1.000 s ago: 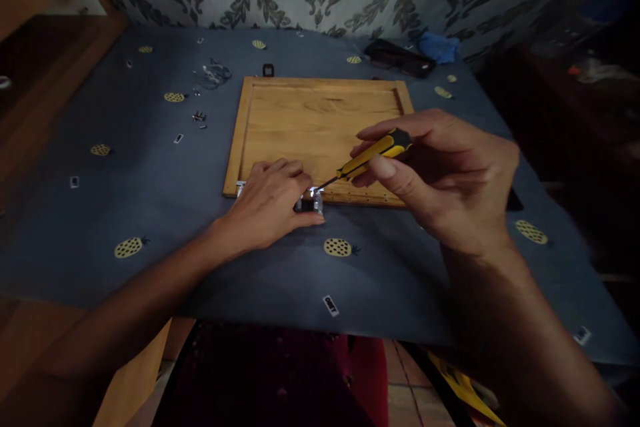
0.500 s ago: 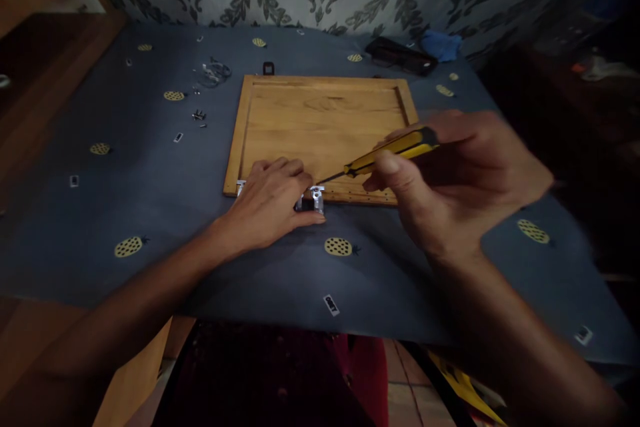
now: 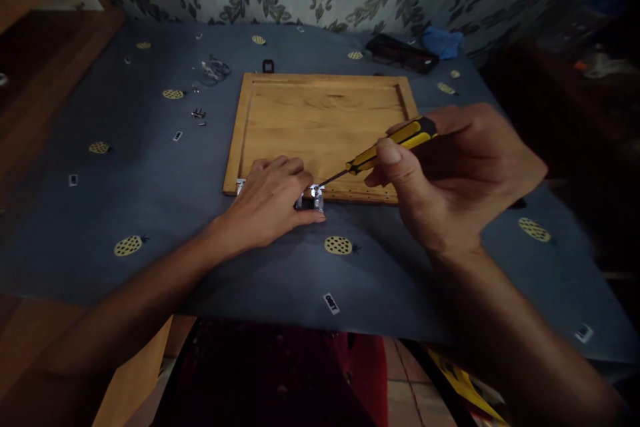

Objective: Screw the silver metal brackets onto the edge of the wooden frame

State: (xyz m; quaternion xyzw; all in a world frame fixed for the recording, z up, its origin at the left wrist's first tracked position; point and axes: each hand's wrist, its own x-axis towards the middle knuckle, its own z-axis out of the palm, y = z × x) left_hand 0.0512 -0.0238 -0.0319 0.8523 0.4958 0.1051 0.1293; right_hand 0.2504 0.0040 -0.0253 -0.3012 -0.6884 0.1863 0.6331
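Observation:
A wooden panel [image 3: 325,127] with a raised frame lies flat in front of me. At its near edge sits a shiny metal fitting [image 3: 318,199] with a dark part, partly hidden by my left hand [image 3: 275,197]. The left fingers are bent over the panel's edge and the thumb lies along the fitting's near side, gripping it. My right hand [image 3: 450,180] is closed round the handle of a yellow and black screwdriver [image 3: 367,157]. Its shaft slants down to the left, with the tip at the fitting. A second bit of shiny metal [image 3: 241,183] shows left of my left hand.
Several small screws [image 3: 199,113] lie on the blue pineapple-print tablecloth [image 3: 200,167], left of the panel. Behind them is a clear plastic bag [image 3: 216,71]. Dark glasses [image 3: 403,53] and a blue cloth [image 3: 443,43] lie at the back right. A wooden cabinet [image 3: 60,67] stands at left.
The screwdriver tip has moved slightly down onto the metal fitting, and the right hand's grip on the handle has shifted a little. The left hand stays in place.

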